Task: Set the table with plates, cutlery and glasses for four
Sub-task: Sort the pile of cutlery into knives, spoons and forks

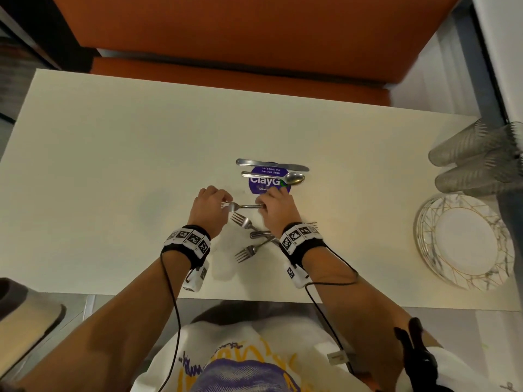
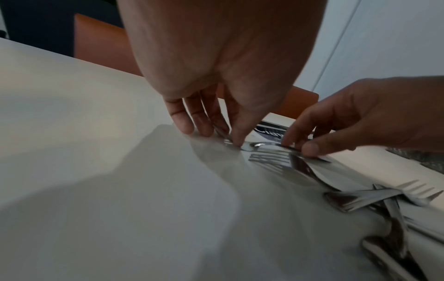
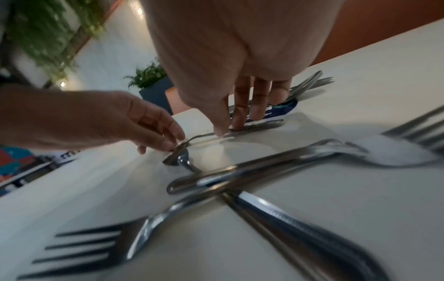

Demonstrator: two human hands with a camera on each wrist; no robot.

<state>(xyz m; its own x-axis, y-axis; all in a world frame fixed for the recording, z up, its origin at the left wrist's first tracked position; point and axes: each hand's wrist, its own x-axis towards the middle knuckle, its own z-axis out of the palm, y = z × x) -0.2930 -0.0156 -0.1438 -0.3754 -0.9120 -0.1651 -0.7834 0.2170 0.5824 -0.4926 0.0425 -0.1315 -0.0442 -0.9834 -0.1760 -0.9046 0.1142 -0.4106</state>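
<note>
Both hands, left hand (image 1: 209, 206) and right hand (image 1: 276, 206), pinching one fork (image 1: 245, 206) on counter (image 1: 113, 154); purple sticker (image 1: 264, 181) reading "Let's keep our pantries clean".

Glasses (image 1: 481, 157) cut off, cutlery (image 3: 240, 180) blurred

Surface: I see a cream top (image 1: 113, 142), evenly lit.
Seating: an orange bench (image 1: 240, 38) along its far edge.
Floor: pale grey (image 1: 441, 66) at the far right.
Greenery: I make out potted plants (image 3: 146, 76) by a white wall (image 3: 115, 57).
</note>
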